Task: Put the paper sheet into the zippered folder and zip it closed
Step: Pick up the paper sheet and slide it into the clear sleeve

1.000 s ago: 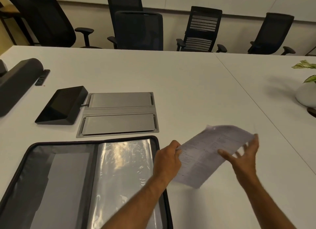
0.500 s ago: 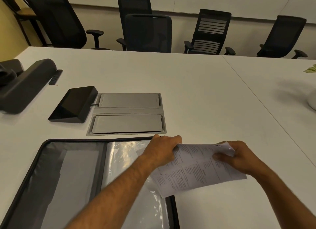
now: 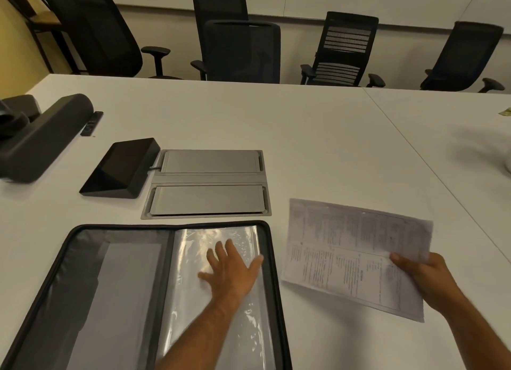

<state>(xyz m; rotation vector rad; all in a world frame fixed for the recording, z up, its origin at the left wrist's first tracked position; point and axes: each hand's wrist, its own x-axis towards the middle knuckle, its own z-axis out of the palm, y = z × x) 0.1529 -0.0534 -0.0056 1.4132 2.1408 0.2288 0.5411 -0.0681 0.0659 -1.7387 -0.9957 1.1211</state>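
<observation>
While right hand [image 3: 423, 275] pinches the paper sheet [image 3: 345, 256] — print unreadable — left hand [image 3: 232, 270] lies flat.

A black-edged zippered folder [image 3: 143, 295] lies open flat, clear plastic sleeves showing; just right, a white printed paper sheet [image 3: 351, 256] is tilted above the table.

Five chairs [image 3: 240, 51], one folder [image 3: 154, 292], one sheet [image 3: 351, 253], seemingly one remote [image 3: 92, 123].

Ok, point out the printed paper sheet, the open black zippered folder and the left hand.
Printed white paper sheet [image 3: 348, 256], head view, middle of page.
Open black zippered folder [image 3: 269, 248], head view, right zipper rim.
Left hand [image 3: 232, 273], head view, back of hand.
</observation>
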